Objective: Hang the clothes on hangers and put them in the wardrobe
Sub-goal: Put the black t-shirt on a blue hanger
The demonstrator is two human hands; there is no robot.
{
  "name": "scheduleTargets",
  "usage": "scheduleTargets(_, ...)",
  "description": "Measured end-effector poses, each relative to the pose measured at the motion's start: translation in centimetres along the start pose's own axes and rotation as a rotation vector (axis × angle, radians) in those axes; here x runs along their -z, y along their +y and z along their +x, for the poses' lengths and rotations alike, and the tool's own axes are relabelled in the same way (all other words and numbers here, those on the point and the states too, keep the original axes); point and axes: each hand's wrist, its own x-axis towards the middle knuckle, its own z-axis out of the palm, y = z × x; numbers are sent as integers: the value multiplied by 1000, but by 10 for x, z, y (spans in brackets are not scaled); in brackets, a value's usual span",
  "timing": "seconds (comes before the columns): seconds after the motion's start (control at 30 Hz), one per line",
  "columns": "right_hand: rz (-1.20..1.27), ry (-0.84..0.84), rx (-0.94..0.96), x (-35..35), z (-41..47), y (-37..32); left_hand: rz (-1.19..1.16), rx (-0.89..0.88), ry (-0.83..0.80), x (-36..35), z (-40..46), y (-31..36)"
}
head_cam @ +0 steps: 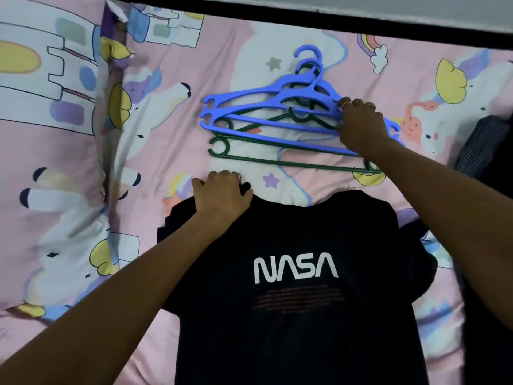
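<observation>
Pink bedsheet (166,112) with cartoon unicorns, castles and stars fills most of the view; a matching pillow (50,129) lies at the left, and a dark bar runs across the far edge at the top. Black T-shirt (291,315) with white NASA lettering lies flat on the sheet, collar pointing away from the person, print facing up. Left hand (219,195) rests on the shirt's left shoulder near the collar, fingers curled over the fabric edge, apparently gripping it; a ring shows on one finger. Just beyond the collar sits a pile of hangers: several blue hangers (266,107) stacked on top, hooks pointing away, and green hangers (277,161) underneath and nearer the shirt. Right hand (358,123) is on the right end of the blue hangers, fingers bent over the plastic arms, rings visible; whether it fully grips one or only presses down, cannot tell. More dark clothes (483,140), one striped, are heaped at the right edge of the bed. No wardrobe in view.
</observation>
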Motion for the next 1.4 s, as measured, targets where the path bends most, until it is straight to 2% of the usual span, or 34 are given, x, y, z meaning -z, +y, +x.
scheduleTargets(0.1,27,49,42,-5,2,3,-122,-39,35,-4,-3,2)
scheduleTargets(0.23,237,62,64,-10,6,12,-311,-283,27,-1,-11,-5)
scheduleTargets(0.3,329,-49,91,-9,4,12,-199,-377,-20,3,-12,-14)
scheduleTargets(0.37,306,-132,129,-10,2,10,-34,-410,-58,9,-12,-17)
scheduleTargets(0.6,352,67,44,-6,-7,7,323,-470,82,18,-19,-13)
scheduleTargets(0.67,361,105,38,3,-13,7,344,-480,149,20,-21,-13)
scheduleTargets(0.8,317,147,57,10,-33,29,132,-369,-17,29,-26,-7)
scheduleTargets(0.9,475,249,79,7,-59,58,-219,-287,-93,30,-31,-11)
scheduleTargets(0.97,566,292,36,8,-82,78,-398,-151,-109,27,-39,-9)
scheduleTargets(1.07,565,319,-33,13,-114,104,-410,20,44,18,-45,-4)
scheduleTargets(1.17,571,307,-18,20,-139,118,-437,124,184,13,-44,-1)
scheduleTargets(1.27,551,277,20,30,-156,123,-475,148,215,12,-45,6)
scheduleTargets(1.4,638,271,69,38,-165,121,-517,160,174,16,-50,11)
